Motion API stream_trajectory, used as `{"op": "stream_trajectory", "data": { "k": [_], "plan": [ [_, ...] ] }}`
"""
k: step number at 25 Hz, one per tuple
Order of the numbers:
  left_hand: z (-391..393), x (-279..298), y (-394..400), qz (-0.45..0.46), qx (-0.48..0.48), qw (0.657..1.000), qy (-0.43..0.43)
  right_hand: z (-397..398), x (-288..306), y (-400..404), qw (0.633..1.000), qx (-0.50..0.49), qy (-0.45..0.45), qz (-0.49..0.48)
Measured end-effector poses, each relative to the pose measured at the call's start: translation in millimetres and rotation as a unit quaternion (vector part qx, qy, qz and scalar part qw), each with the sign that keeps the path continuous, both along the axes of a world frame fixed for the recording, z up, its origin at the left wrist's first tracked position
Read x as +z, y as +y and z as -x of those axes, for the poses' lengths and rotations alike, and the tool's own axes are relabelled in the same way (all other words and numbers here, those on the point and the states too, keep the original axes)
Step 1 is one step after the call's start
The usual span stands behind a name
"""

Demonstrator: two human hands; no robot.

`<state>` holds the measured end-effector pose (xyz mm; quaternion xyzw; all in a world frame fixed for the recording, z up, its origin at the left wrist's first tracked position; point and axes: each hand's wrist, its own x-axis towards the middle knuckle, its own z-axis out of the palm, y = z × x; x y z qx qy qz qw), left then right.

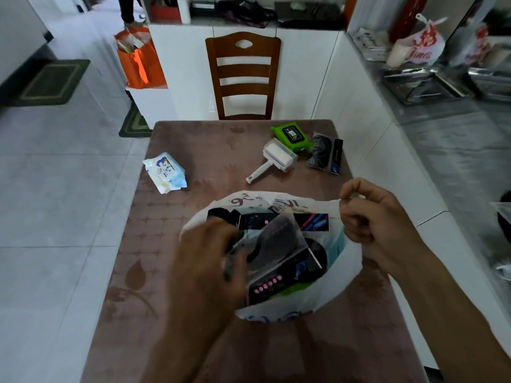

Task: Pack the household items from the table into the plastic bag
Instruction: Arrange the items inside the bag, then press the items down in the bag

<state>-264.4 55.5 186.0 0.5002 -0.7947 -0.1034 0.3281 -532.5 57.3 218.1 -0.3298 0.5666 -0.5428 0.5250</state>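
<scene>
A white plastic bag (337, 283) lies open on the brown table (193, 139). My right hand (370, 217) pinches the bag's handle at its right rim and holds it up. My left hand (210, 261), blurred, is at the bag's mouth and grips a clear packet with a dark item (279, 244) inside the bag. Other dark packets lie in the bag. On the table lie a blue-white wipes pack (166, 172), a white lint roller (273, 158), a green wipes pack (290, 134) and a black packaged item (326, 156).
A wooden chair (243, 76) stands at the table's far end. White cabinets (359, 120) run along the right, close to the table edge. An orange bag (141, 62) sits at the back left. Tiled floor (55, 189) lies to the left.
</scene>
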Motion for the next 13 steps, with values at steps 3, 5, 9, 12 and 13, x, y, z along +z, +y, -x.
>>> {"op": "stream_trajectory", "data": {
  "k": [3,5,9,12,13],
  "plan": [
    [55.7,-46.6,9.5,-0.187,-0.121,0.960,-0.172,5.1,2.5,-9.2,1.000,0.003,0.008,0.003],
    [75.8,-82.9,-3.3,-0.249,-0.123,0.920,-0.275,10.9,5.6,-13.9,1.000,0.006,0.017,0.000],
    [86.8,-121.5,-27.0,-0.229,-0.115,0.921,-0.295,51.6,16.2,-23.2,0.967,0.173,0.146,-0.121],
    [95.2,-123.7,-36.5,-0.216,-0.122,0.921,-0.300,93.6,22.5,-48.5,0.884,0.269,0.280,-0.259],
    [97.2,-123.5,-37.1,-0.213,-0.125,0.923,-0.296,106.8,14.1,-65.6,0.884,0.228,0.305,-0.271]
  ]
}}
